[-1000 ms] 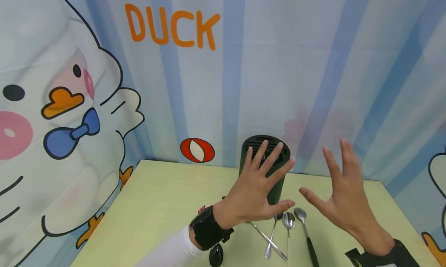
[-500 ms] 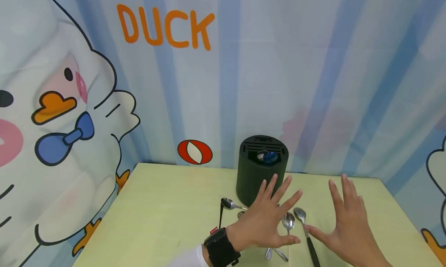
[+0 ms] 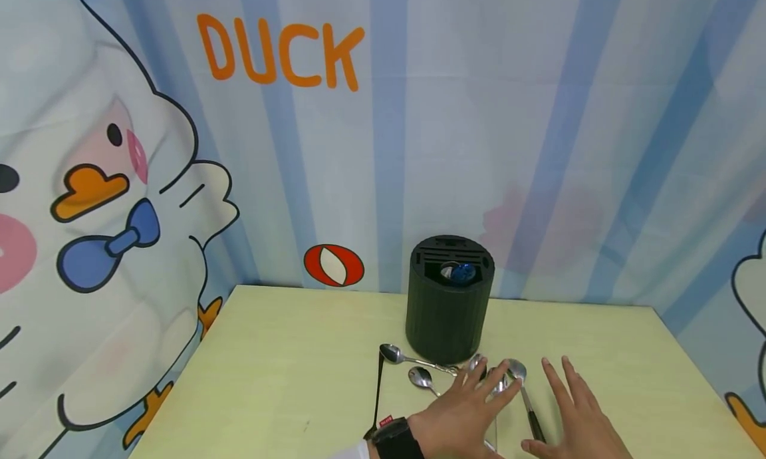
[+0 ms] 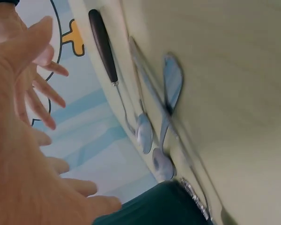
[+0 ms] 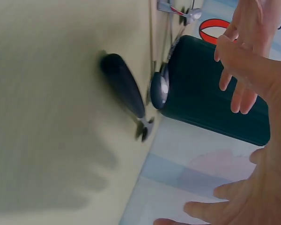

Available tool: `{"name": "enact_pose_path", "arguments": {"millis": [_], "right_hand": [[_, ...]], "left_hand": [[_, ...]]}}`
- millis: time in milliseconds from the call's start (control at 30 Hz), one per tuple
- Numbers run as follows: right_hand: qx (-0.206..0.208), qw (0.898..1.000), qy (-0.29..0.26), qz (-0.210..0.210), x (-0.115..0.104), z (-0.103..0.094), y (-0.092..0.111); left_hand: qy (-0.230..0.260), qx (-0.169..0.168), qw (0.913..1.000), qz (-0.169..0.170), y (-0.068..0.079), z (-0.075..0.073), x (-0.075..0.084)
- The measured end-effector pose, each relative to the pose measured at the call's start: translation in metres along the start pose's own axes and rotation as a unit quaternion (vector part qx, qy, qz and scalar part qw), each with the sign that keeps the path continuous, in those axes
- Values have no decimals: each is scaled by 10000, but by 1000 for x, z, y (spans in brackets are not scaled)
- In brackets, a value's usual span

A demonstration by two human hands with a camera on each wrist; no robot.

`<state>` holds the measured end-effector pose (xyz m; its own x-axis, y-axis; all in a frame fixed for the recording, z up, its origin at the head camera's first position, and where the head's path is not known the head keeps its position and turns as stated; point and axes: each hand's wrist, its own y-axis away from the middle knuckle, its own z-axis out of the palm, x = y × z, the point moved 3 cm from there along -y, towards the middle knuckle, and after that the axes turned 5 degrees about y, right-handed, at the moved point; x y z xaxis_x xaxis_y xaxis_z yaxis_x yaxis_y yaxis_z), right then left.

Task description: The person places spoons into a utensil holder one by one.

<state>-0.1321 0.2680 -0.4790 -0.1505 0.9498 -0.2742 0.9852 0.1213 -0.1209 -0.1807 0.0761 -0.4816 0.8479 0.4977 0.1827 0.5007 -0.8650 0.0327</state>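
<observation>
I judge it part-done: something blue sits in the dark green holder (image 3: 449,322) (contents unclear), while spoons (image 3: 392,354) lie loose on the worktop (image 3: 287,366). Left hand (image 3: 459,416) and right hand (image 3: 583,424), fingers spread, hold nothing.

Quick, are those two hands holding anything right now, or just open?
Left hand: open, fingers spread near the spoons, holding nothing.
Right hand: open, fingers apart, also holding nothing.
</observation>
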Motion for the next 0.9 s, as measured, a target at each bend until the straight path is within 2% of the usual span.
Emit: {"name": "enact_pose_path", "arguments": {"millis": [100,233,433,533,700,900], "right_hand": [[-394,9992,20,106,7,10,0],[-801,9966,61,204,15,22,-1],[-1099,9929,-173,429,18,32,-1],[-1228,9912,-178,465,17,37,0],[-1532,9845,-305,797,16,47,-2],[-1431,9836,-382,1029,15,53,1]], "left_hand": [[-69,-276,9996,-31,-4,6,1],[116,-522,9986,14,-11,11,2],[376,-593,9975,105,-19,18,2],[499,-690,9963,74,-21,22,4],[579,-674,9960,-24,-22,26,8],[723,-558,9956,205,-24,24,10]]}}
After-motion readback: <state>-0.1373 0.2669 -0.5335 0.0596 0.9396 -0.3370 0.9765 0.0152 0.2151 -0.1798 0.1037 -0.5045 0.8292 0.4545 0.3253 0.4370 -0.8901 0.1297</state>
